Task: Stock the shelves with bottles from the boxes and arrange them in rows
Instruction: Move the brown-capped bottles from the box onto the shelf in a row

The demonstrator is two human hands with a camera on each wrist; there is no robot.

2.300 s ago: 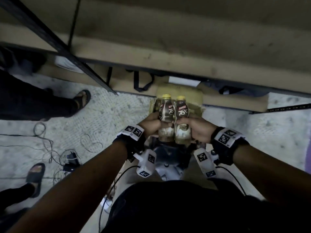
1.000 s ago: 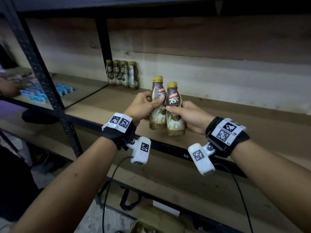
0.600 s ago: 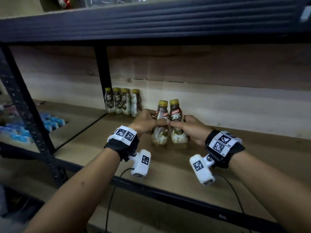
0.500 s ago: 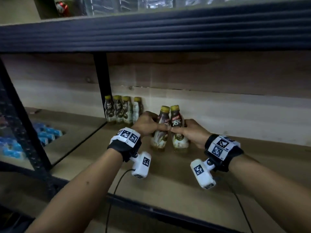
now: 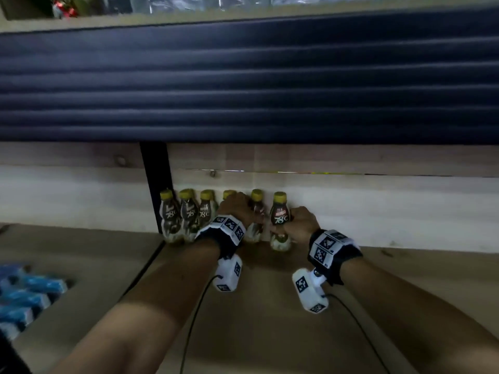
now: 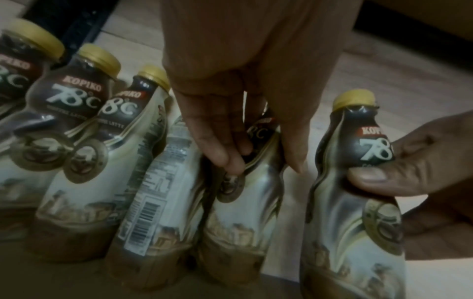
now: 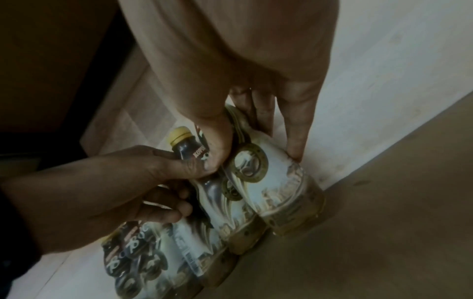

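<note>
a: starting at the grip, what is each hand doing?

b: the left hand [image 5: 235,209] is wrapping its fingers [image 6: 217,141] round the waist of the fifth bottle [image 6: 240,202], thumb on one side and fingers on the other. the right hand [image 5: 301,225] is clamping the sixth bottle [image 5: 280,222] the same way, its thumb [image 6: 371,178] pressing on the label.

a: and where are those two bottles sitting?

b: both are standing upright at the back of the shelf board [image 5: 270,319], close against the pale back panel [image 5: 378,211]. the fifth one is touching the end of the existing row [image 5: 189,215], which is running out from the dark upright post [image 5: 156,179]. the sixth one is standing a little apart from it, with a gap showing in the left wrist view.

a: so which step is this?

b: it is looking like the set-down: two bottles being added to the back row. whether their bases are fully bearing on the wood is hard to tell in this dim light.

a: what is the next move calling for?

b: probably sliding the right-hand bottle leftward to close the gap, then loosening both grips gently so nothing is tipping. one bottle in the row [image 6: 158,202] is showing its barcode side, so turning it to face front may be wanted too.
</note>
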